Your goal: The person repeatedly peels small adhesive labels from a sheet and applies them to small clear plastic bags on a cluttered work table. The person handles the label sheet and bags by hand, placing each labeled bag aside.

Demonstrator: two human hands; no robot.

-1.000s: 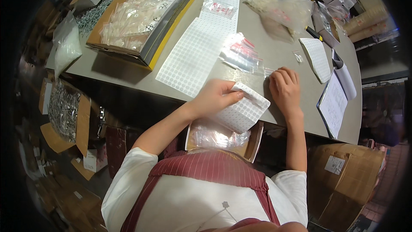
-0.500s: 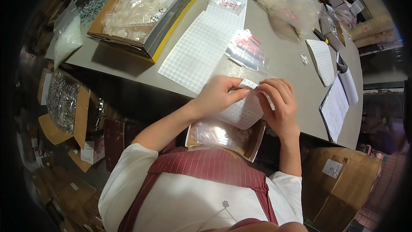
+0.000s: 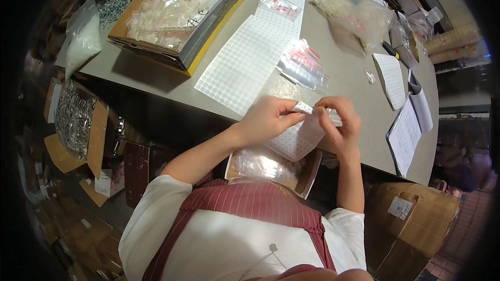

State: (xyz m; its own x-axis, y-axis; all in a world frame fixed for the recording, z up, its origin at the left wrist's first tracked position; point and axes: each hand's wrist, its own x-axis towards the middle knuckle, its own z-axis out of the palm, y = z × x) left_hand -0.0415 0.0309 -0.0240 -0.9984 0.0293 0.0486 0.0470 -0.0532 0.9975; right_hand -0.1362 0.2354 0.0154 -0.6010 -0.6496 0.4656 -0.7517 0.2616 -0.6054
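My left hand (image 3: 271,119) pinches the folded upper edge of a white sheet of round stickers (image 3: 294,140) between thumb and fingers. The sheet hangs down over the table's front edge. Close against that edge, my right hand (image 3: 341,125) is closed, thumb and fingertips pressed together. A shiny clear piece of plastic, seemingly a small bag (image 3: 334,116), shows between its fingers; they partly hide it. Just beyond my hands lies a fanned stack of clear zip bags (image 3: 304,65). Below them, an open box (image 3: 311,177) with clear plastic bags rests at my lap.
More sticker sheets (image 3: 234,65) lie to the left, beside a large carton (image 3: 182,62) of filled small bags. To the right are a clipboard (image 3: 405,143), another sticker sheet (image 3: 389,80) and a big clear sack (image 3: 359,15). A brown carton (image 3: 416,229) stands below right.
My right hand has turned and shifted slightly, and the clear plastic now shows between its fingers. My left hand keeps its pinch on the sticker sheet.
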